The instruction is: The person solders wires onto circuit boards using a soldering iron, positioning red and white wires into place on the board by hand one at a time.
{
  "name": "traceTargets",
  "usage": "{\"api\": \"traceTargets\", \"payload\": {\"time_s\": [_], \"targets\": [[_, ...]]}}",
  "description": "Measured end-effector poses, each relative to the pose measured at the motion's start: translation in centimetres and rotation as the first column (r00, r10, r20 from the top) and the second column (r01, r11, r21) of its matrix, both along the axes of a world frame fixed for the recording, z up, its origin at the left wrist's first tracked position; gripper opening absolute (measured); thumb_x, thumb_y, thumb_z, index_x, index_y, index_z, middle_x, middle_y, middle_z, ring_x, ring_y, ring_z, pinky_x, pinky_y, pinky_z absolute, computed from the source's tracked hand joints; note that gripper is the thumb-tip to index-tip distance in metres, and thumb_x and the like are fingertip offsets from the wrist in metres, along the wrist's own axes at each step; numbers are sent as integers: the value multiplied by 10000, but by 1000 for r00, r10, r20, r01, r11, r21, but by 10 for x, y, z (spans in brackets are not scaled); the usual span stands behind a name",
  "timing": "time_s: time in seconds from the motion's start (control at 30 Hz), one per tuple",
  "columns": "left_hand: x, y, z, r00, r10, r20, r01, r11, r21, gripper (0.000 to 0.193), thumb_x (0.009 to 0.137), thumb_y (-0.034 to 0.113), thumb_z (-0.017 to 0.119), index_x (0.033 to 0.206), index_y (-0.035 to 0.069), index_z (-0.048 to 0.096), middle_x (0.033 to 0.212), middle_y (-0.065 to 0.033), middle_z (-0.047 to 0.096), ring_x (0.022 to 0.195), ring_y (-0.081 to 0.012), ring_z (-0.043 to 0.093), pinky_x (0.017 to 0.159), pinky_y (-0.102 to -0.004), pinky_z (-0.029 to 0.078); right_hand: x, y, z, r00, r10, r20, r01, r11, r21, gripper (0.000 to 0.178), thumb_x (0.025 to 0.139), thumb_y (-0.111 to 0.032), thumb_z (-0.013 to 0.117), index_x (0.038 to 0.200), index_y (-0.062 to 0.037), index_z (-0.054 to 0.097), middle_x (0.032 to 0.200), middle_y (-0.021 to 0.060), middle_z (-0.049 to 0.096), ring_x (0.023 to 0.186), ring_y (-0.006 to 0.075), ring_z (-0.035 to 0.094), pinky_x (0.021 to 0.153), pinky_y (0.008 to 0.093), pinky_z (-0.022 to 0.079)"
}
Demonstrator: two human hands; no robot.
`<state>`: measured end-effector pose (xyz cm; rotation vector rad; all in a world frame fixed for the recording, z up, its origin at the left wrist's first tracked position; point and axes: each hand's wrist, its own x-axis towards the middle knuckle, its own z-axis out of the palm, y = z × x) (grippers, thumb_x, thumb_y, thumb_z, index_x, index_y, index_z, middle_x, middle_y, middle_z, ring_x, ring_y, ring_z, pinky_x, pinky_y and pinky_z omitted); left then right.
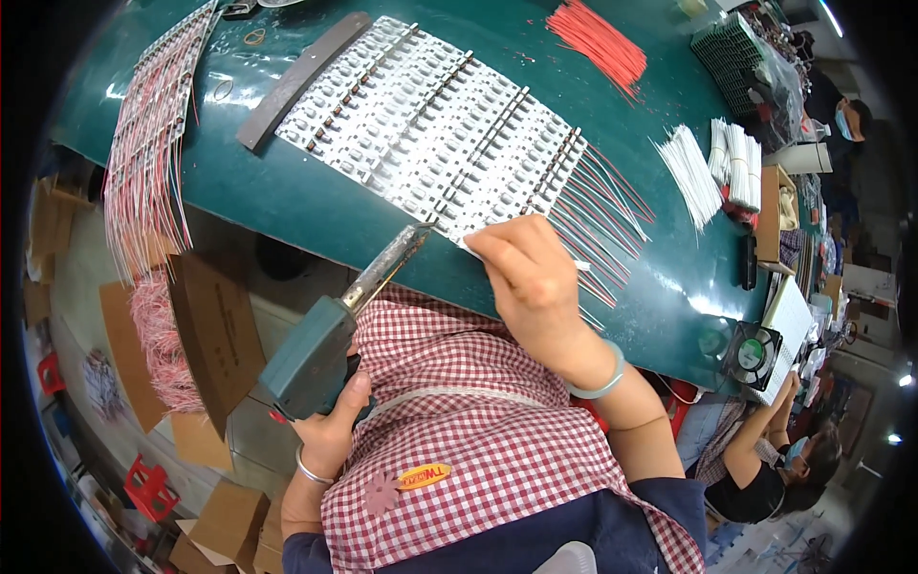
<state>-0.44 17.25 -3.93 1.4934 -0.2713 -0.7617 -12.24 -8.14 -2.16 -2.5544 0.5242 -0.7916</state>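
My left hand (331, 421) is wrapped round the handle of a green soldering gun (311, 354). The gun's long metal barrel slants up, its tip at the near edge of a panel of small white circuit boards (421, 124) on the table. Just right of that tip, my right hand (531, 273) is pinched closed at the panel's near edge. What its fingertips hold is hidden; a short white end shows beside the hand. Red and white wires (607, 215) stick out from the panel's right side. Dark parts run in rows across the panel.
A dark bar (301, 81) lies along the panel's left edge. Red wires (598, 43) and white wires (688, 177) lie in piles on the green table (382, 253). Wired boards (153, 115) overhang the left edge above a cardboard box (215, 344). A small fan (751, 354) and a co-worker (765, 469) are at right.
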Motion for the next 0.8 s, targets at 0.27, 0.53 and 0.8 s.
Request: {"api": "traceTargets", "payload": {"time_s": [0.27, 0.53, 0.8], "targets": [[-1, 2, 6, 939, -177, 293, 145, 981, 128, 362, 901, 20, 776, 1239, -50, 667, 1145, -128, 709, 817, -158, 671, 688, -292, 547, 1, 11, -18, 999, -13, -40, 8, 992, -128, 292, 724, 16, 683, 1014, 14, 722, 926, 79, 671, 797, 244, 615, 648, 342, 518], [4, -4, 2, 769, -332, 547, 234, 941, 242, 235, 816, 23, 790, 1026, -59, 724, 949, -177, 730, 811, -295, 739, 727, -349, 591, 4, 9, -20, 999, 20, -50, -28, 984, -174, 321, 722, -8, 679, 1039, 32, 710, 965, 93, 659, 812, 244, 608, 653, 340, 517], [7, -17, 13, 702, -363, 612, 252, 931, 264, 192, 803, -5, 777, 981, -60, 728, 965, -175, 720, 799, -285, 731, 708, -342, 588, 4, 10, -17, 996, 25, -80, -40, 981, -189, 342, 700, -21, 684, 1035, 42, 709, 960, 100, 657, 815, 248, 609, 654, 337, 524]]}}
